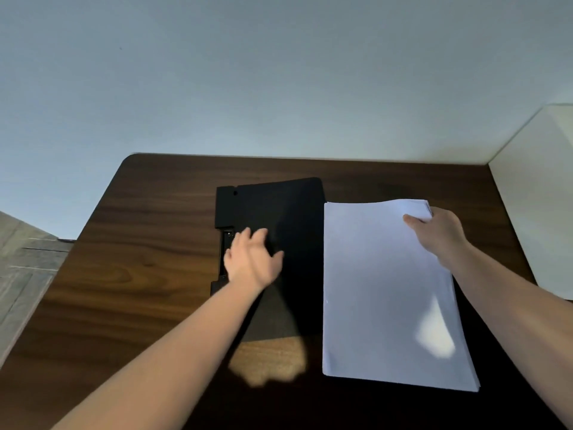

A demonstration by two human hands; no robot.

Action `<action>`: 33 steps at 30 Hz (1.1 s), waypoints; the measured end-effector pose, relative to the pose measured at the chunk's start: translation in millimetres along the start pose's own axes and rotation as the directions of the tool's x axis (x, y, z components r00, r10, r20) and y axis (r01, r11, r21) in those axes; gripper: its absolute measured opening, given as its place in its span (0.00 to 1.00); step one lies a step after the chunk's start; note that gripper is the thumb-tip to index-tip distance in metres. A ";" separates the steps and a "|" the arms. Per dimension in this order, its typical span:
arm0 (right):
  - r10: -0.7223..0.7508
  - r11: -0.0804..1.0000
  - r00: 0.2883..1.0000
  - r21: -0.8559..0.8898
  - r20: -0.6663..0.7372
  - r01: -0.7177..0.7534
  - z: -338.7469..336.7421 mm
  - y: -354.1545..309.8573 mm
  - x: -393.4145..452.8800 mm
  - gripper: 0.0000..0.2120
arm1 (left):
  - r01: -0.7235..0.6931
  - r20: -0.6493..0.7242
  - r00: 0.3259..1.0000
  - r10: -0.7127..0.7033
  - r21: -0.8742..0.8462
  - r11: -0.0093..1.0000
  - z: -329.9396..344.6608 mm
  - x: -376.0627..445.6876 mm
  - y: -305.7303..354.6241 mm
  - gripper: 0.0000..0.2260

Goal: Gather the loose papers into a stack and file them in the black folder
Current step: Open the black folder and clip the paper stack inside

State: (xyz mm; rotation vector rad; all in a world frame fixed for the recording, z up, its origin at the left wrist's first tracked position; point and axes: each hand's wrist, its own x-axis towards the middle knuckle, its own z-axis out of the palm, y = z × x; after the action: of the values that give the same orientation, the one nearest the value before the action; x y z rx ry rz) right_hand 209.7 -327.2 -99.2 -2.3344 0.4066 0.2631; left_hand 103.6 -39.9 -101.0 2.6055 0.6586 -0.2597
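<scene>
A black folder (pixel 279 206) lies flat in the middle of the dark wooden table (pixel 130 274). My left hand (pixel 252 259) hovers over or rests on its left part near the spine clip, fingers spread and blurred. To the right of the folder lies a squared stack of white papers (pixel 381 290), its far right corner lifted. My right hand (pixel 440 231) pinches that lifted corner, thumb on top.
A pale wall rises behind the table's far edge. A white cabinet or box (pixel 539 193) stands against the table's right side. Tiled floor (pixel 21 268) shows past the left edge. A patch of sunlight (pixel 269 358) falls on the near table.
</scene>
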 end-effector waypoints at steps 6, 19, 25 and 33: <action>-0.030 0.993 0.998 -0.118 -0.048 0.024 -20.9 9.4 13.2 0.15 | -0.009 0.211 0.977 0.014 -0.028 1.000 19.8 -3.9 59.0 0.28; -0.018 0.990 0.999 -0.139 -0.043 0.012 -25.3 14.8 19.9 0.16 | 0.074 0.250 0.962 -0.105 0.131 0.989 33.3 15.4 106.5 0.39; -0.007 0.999 1.000 -0.044 -0.024 0.006 -27.1 16.2 20.4 0.18 | -0.155 0.229 0.966 0.121 0.136 0.978 21.3 10.9 100.5 0.31; 0.040 0.962 0.975 0.256 0.220 -0.097 -49.5 8.9 12.4 0.25 | -0.332 0.230 0.928 0.294 0.149 0.931 -31.7 -3.5 93.3 0.28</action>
State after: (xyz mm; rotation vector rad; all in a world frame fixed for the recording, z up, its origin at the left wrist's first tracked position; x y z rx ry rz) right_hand 221.4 -370.8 -73.7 -2.0072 0.3914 0.4597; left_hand 148.5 -100.7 -37.6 2.7598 0.1440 -0.4981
